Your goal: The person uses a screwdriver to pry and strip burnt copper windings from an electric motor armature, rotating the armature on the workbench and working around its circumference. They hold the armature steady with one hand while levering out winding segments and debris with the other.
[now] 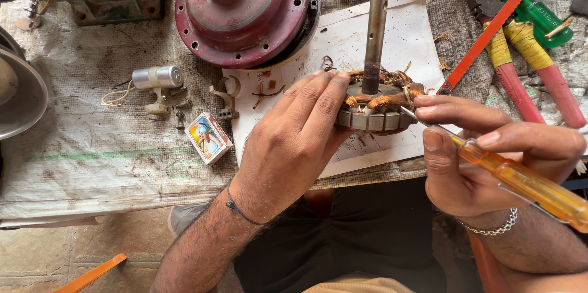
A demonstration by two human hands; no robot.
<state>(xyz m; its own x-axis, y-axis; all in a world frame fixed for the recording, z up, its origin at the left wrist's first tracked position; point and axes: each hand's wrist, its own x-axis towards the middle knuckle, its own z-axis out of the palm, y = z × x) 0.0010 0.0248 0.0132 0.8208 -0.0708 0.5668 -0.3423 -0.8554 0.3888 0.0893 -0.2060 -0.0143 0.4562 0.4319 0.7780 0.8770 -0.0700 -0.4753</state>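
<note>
Near the far edge of the workbench [92, 158] a large red motor housing [245, 11] is seen, with red-handled pliers [520, 54] lying toward the far right corner. At the near edge, over a sheet of paper [343, 41], a wound stator on a steel shaft [375, 100] is gripped around its laminated rim by the left hand [294, 140]. It is judged heavy and rigid, though its copper windings look fragile; the rim or shaft is best grasped. An orange-handled screwdriver [527, 186] is clasped in the right hand [484, 164], its tip set against the rim. A small matchbox [208, 138] is seen left of the paper.
</note>
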